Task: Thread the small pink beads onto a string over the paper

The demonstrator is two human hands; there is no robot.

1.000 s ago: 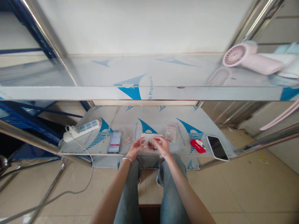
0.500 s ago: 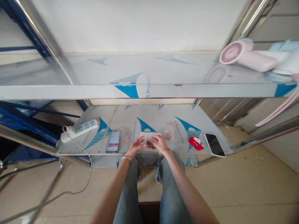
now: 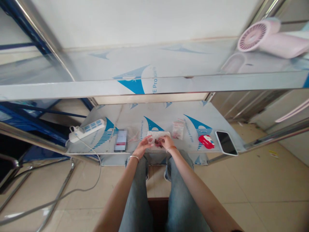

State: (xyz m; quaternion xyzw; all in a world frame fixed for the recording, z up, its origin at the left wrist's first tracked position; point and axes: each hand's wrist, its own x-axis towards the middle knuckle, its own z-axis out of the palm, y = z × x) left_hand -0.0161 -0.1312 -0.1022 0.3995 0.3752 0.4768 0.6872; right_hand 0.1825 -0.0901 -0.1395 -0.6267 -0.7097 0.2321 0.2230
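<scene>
1. Two hands are working close together. The left hand (image 3: 144, 145) is gripping one clear round piece (image 3: 150, 140) between its fingertips.
2. The right hand (image 3: 167, 142) is curling its fingers down at a pile of dark red bits (image 3: 158, 143); whether it is pinching any, I cannot tell. The bits are lying between the two hands, too small to count.
3. One white tray (image 3: 158, 133) is sitting beneath the bits, its far edge showing just beyond both hands.
4. Two kinds of clear bag are lying flat: a small bag with reddish contents (image 3: 178, 131) is resting beyond the right hand, to its right, and clear packaging (image 3: 133, 135) is lying to the left of the left hand.
5. Two phones are lying face up: one with a blurred screen (image 3: 120, 140) left of the left hand, one with a black screen (image 3: 226, 143) well to the right of the right hand.
6. One red item (image 3: 206, 141) is lying between the right hand and that black-screened phone.
7. One white power strip (image 3: 87, 130) is resting far left of the left hand, its cable trailing down.
8. The metal table (image 3: 127, 112) is wearing film with blue triangles; above and beyond the hands, one upper shelf (image 3: 96, 72) is carrying a pink fan (image 3: 256, 35) at the right. Pale tiles are covering the floor (image 3: 224, 187) below.
</scene>
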